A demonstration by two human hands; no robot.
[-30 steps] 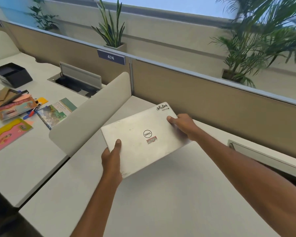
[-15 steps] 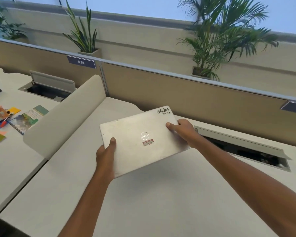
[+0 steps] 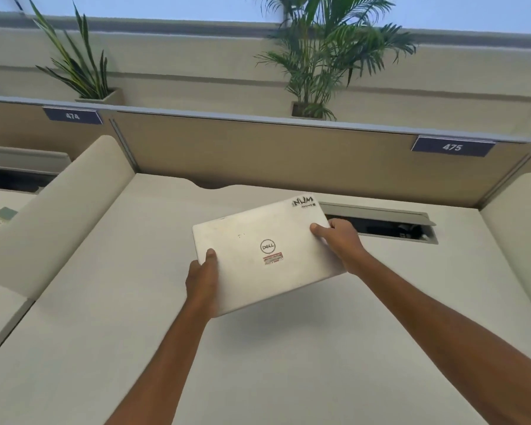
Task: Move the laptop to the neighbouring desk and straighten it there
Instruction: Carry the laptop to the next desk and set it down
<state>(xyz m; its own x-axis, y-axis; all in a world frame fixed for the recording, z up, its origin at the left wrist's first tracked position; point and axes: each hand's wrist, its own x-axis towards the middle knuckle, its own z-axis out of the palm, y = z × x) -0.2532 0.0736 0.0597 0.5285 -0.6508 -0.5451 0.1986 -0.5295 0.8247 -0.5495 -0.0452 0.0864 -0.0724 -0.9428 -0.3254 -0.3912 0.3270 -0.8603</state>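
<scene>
- You are in the carrying step: the laptop (image 3: 265,254) is held in the air over the middle of the table (image 3: 288,363), with its soft shadow on the surface below, so it does not look set down yet.
- Your left hand (image 3: 202,282) grips the near-left corner, thumb on top of the lid and fingers hidden underneath.
- Your right hand (image 3: 339,240) clasps the right edge the same way, thumb resting on the lid, the rest of the fingers out of sight below.
- This table is the one marked by the sign (image 3: 452,146) reading 475 on the back panel; a padded divider (image 3: 59,210) on the left separates it from the other table, so the laptop appears to have reached the right place.
- The laptop is closed, silver-white, with a round logo in the middle of the lid, a small red and white label just below it, and a black sticker at the far-right corner.
- It sits skewed: the far-right corner points toward the open cable hatch (image 3: 380,225), and the edges do not run parallel to the table's front.
- Next, I judge you should lower it flat onto the table, keeping both hands closed on it until it rests.
- Then turn it so its long edge lines up with the back panel, keeping clear of the hatch.
</scene>
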